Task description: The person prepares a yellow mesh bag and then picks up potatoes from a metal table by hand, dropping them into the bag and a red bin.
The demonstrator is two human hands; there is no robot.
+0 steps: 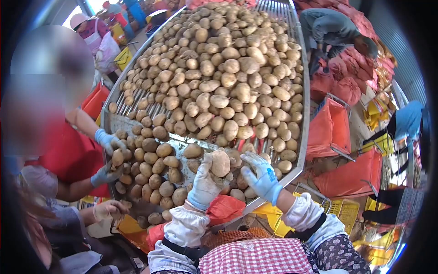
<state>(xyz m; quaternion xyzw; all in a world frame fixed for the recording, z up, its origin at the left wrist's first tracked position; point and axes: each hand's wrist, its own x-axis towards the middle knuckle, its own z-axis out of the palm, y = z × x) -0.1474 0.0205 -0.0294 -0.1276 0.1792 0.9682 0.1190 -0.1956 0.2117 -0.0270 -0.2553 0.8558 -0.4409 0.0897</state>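
Potato (220,163) gripped in the left hand (205,185), right hand (263,178) loose beside it

Nearest is a red-and-white checked cloth (255,258), with the two gloved forearms reaching out past it. The left hand grasps the potato from the side and below, holding it up above the near edge of the surface (306,91). The right hand is released, its fingers spread close to other potatoes; whether the fingertips touch one cannot be told.

The held potato looks rounded and dusty. It should be firm, fairly light, and well suited to a hold around its widest part, with fingers and thumb on opposite sides. The dry skin should give gloves decent grip, though loose soil could let it slip, and a hard knock or squeeze might bruise it.

To the left, a co-worker's blue-gloved hands (109,141) are among smaller potatoes (157,182); lower down is another person's hand (109,210). Beyond, a large heap of potatoes (228,64) spreads over metal bars (123,107). Red crates (327,128) stand to the right, and farther off a person (331,27) bends near red sacks (346,89).
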